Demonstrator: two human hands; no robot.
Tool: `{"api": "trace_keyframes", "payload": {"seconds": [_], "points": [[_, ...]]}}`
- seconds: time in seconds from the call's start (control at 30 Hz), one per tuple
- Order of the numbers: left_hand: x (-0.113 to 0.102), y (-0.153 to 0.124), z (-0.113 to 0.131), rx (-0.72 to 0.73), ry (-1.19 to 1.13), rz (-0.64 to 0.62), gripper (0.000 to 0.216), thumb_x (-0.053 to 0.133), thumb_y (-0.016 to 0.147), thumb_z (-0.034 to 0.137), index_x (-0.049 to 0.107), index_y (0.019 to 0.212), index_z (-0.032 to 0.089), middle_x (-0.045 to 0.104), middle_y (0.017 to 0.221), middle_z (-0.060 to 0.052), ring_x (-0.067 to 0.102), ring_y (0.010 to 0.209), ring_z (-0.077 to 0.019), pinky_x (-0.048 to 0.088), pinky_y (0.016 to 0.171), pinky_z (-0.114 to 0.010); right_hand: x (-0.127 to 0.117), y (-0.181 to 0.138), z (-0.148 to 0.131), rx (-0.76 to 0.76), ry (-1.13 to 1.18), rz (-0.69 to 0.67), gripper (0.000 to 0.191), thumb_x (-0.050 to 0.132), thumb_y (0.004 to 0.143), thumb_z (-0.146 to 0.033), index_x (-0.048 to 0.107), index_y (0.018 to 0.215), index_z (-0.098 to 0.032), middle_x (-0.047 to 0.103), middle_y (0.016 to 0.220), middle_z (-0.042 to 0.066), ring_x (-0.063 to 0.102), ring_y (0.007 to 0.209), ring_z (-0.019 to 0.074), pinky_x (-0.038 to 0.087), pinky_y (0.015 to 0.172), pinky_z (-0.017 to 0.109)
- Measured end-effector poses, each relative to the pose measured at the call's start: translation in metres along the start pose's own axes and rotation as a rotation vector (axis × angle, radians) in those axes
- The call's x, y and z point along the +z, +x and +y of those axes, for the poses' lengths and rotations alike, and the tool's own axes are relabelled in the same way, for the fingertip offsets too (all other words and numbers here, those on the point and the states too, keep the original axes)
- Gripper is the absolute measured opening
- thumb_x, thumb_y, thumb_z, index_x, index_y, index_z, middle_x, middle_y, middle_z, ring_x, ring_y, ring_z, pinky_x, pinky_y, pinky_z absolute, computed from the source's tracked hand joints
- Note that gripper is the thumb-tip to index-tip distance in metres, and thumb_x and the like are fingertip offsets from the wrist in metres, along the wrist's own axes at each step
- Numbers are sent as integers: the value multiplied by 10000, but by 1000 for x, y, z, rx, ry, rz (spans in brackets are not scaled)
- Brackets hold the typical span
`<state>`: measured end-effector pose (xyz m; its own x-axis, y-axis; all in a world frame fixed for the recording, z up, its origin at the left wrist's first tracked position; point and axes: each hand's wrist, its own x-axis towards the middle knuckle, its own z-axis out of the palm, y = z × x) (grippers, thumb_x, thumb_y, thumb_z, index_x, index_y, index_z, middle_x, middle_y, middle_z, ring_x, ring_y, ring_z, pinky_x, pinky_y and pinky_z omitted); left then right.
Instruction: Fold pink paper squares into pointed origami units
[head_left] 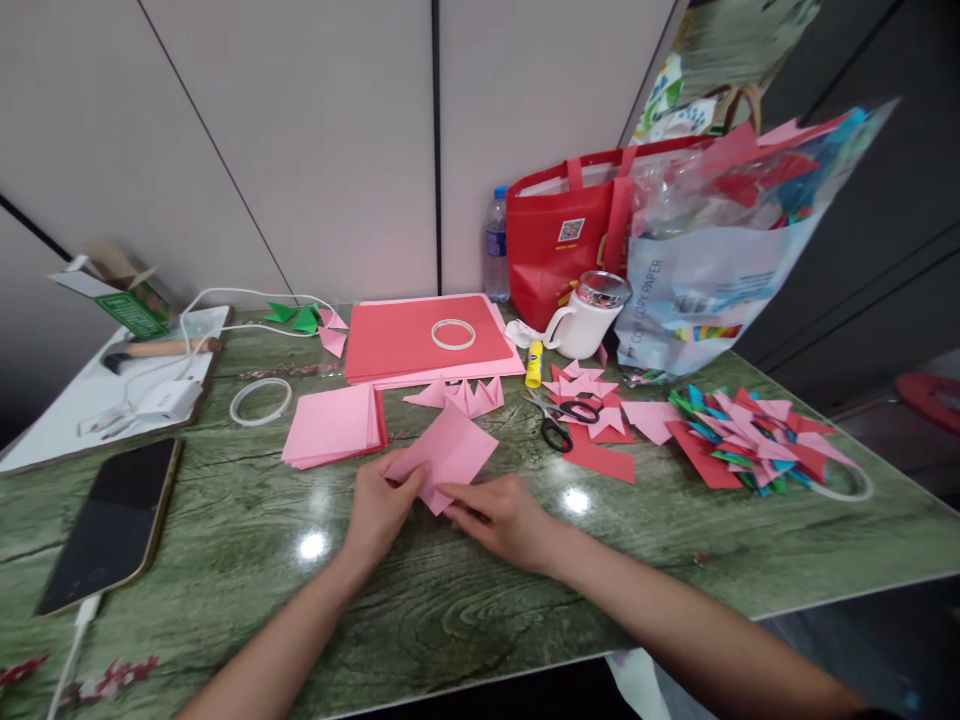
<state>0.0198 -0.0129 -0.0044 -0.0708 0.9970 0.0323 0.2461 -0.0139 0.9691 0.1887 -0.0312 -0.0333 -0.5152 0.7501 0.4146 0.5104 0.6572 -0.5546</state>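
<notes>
A square sheet of pink paper (454,447) is held just above the table, turned so that a corner points toward me. My left hand (384,505) pinches its left side, thumb on top. At the near corner my right hand (501,515) grips the paper between thumb and fingers; the fingertips beneath are partly hidden. Behind the sheet lie pointed folded pink pieces (472,397). To the left sits a stack of pink paper squares (330,425). Scissors (559,420) with black handles rest to the right, beside folded pink and red pieces (585,385).
Red and pink sheets (405,335) lie at the back under a white ring (453,334). A glue stick (534,364), white mug (585,318), red bag (559,235) and bulging plastic bag (682,290) stand back right. A colourful paper pile (757,435) is right, a phone (112,525) left.
</notes>
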Motion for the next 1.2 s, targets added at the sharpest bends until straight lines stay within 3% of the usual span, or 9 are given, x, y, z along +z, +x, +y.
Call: {"api": "trace_keyframes", "payload": {"seconds": [0.17, 0.27, 0.37, 0.5, 0.6, 0.73, 0.87, 1.0, 1.2], "points": [[0, 0, 2, -22, 0, -171, 109, 645, 618, 208, 715, 695, 173, 709, 723, -31, 622, 677, -210, 483, 639, -296, -2, 0, -3, -49, -136, 50, 240, 474, 879, -289, 694, 809, -221, 678, 600, 17, 591, 498, 125, 376, 488, 228], [2, -1, 0, -27, -13, -211, 109, 633, 665, 256, 690, 683, 165, 698, 718, -36, 619, 685, -209, 482, 645, -299, -6, 3, -6, -38, -114, 109, 230, 486, 856, -244, 674, 730, -197, 641, 587, 19, 561, 512, 122, 374, 501, 236], [4, -2, -4, -34, -157, -178, 197, 622, 721, 313, 638, 839, 156, 680, 765, -32, 616, 722, -188, 480, 661, -279, -11, 7, -9, 24, -47, 165, 218, 502, 837, -238, 649, 683, -189, 560, 571, 14, 501, 508, 114, 368, 492, 233], [5, -2, -8, -47, -404, -149, 342, 612, 764, 331, 459, 1046, 212, 645, 799, 0, 607, 703, -140, 468, 636, -238, -15, 11, -9, 126, 143, 235, 146, 538, 815, -255, 641, 745, -178, 534, 710, 31, 479, 546, 101, 395, 493, 216], [5, -2, -7, -47, -489, -150, 330, 610, 771, 324, 400, 1009, 233, 620, 792, 17, 599, 702, -128, 473, 646, -240, -16, 13, -8, 185, 249, 249, 124, 542, 812, -241, 629, 754, -173, 570, 743, 36, 494, 558, 101, 402, 500, 214], [5, -3, 0, 36, -465, -65, 291, 637, 747, 274, 389, 895, 237, 509, 670, 75, 526, 589, -83, 457, 568, -182, -18, 16, -8, 242, 272, 240, 145, 546, 809, -226, 611, 693, -168, 599, 634, 13, 499, 541, 108, 380, 507, 220], [4, -3, 4, 83, -403, 5, 258, 659, 716, 257, 412, 780, 221, 439, 613, 87, 452, 529, -70, 434, 517, -157, -16, 16, -8, 286, 290, 234, 138, 568, 788, -242, 614, 679, -170, 606, 612, 9, 500, 531, 112, 381, 507, 221], [2, -4, -4, 107, -304, -12, 157, 632, 739, 269, 522, 676, 177, 504, 646, 40, 481, 586, -86, 440, 552, -168, -15, 16, -8, 376, 390, 231, 125, 579, 768, -266, 615, 699, -168, 608, 615, 4, 502, 516, 108, 395, 486, 209], [0, -5, -13, 71, -285, -157, 179, 589, 789, 267, 695, 920, 205, 671, 980, -45, 587, 904, -166, 452, 786, -239, -15, 16, -8, 443, 494, 246, 129, 589, 749, -285, 603, 699, -168, 611, 633, 4, 526, 532, 111, 418, 502, 212]]}}
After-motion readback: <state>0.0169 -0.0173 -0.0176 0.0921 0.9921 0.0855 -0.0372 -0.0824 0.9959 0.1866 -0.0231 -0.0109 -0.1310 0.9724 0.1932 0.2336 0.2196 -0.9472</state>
